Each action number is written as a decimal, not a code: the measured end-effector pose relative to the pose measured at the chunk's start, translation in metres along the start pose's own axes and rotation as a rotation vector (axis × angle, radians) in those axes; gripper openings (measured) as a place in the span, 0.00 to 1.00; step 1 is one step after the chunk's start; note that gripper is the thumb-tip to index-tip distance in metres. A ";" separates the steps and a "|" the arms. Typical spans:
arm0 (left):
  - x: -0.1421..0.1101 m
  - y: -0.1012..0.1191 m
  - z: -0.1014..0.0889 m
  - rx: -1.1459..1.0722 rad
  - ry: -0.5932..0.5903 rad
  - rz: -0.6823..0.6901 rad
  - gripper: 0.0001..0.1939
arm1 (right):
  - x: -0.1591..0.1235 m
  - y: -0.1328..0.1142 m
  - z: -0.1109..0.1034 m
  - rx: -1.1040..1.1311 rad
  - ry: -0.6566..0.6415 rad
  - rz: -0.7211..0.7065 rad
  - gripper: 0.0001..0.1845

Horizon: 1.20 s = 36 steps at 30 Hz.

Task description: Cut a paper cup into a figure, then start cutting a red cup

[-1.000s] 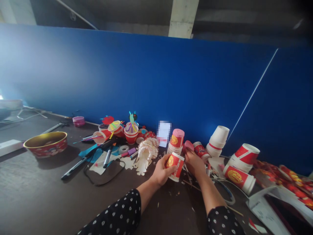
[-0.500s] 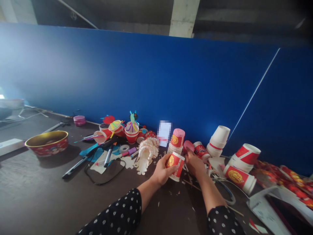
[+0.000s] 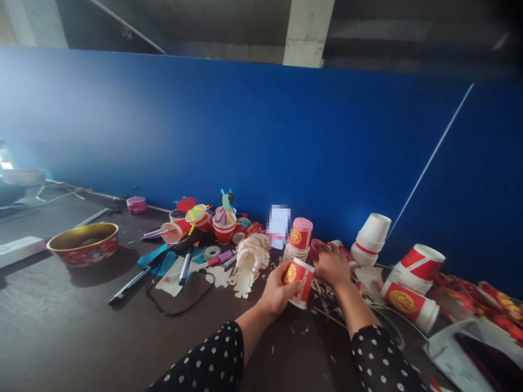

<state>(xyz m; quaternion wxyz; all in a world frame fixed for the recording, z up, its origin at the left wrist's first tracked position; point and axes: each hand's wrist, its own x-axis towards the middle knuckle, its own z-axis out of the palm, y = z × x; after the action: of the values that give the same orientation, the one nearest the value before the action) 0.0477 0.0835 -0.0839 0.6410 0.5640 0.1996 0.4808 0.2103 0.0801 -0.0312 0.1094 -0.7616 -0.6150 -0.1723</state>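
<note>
Red paper cup [image 3: 298, 282] w/ gold emblem, tilted, sits in L hand [image 3: 277, 292] above dark surface [image 3: 69, 321], grip closed round its side. R hand [image 3: 333, 268] just beside it, fingers bent down by pink piece [image 3: 318, 247]; can't tell if that grip holds anything. Thin paper strips [image 3: 324, 294] lie scattered under R hand. Both arms in black dotted sleeves [image 3: 200, 359]. Behind hands: cup w/ pink top [image 3: 301, 233] on short stack, white cup stack [image 3: 370, 240] upside down. To the R, red-and-white cup [image 3: 408, 302] on its side. To the L: cut paper fringe [image 3: 250, 260], tape roll [image 3: 212, 252], marker [image 3: 186, 265], red bowl [image 3: 84, 245] w/ gold inside. Blue wall [image 3: 245, 136] runs along back of surface.
</note>
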 end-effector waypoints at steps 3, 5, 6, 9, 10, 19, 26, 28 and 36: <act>0.000 0.000 0.000 -0.026 -0.008 0.008 0.24 | 0.001 0.003 0.008 -0.024 -0.050 -0.025 0.16; 0.000 0.000 0.000 -0.030 -0.005 0.010 0.23 | 0.000 0.005 0.013 -0.034 -0.088 -0.034 0.14; 0.000 0.000 0.000 -0.029 -0.002 0.010 0.23 | 0.000 0.006 0.014 -0.037 -0.106 -0.035 0.14; -0.001 0.000 0.001 -0.019 -0.003 0.007 0.23 | 0.000 0.007 0.017 -0.037 -0.147 -0.034 0.14; -0.001 0.000 0.001 -0.020 -0.005 0.008 0.23 | 0.001 0.007 0.017 -0.031 -0.155 -0.034 0.15; 0.000 0.004 0.000 -0.026 0.043 0.002 0.24 | 0.010 0.021 0.001 0.087 -0.092 0.028 0.13; -0.002 0.009 0.002 -0.041 0.035 -0.001 0.25 | -0.043 0.041 -0.032 0.189 -0.046 0.088 0.13; -0.003 0.010 0.003 -0.045 0.048 0.000 0.25 | -0.066 0.044 -0.040 0.188 -0.081 0.095 0.11; -0.002 0.009 0.003 -0.073 0.069 -0.025 0.26 | -0.133 0.038 -0.056 0.047 -0.274 0.138 0.03</act>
<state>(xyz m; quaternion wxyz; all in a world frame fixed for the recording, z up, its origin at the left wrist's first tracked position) 0.0455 0.0791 -0.0755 0.6599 0.5206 0.2111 0.4988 0.2159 -0.0696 -0.0307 0.0537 -0.8158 -0.5741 -0.0445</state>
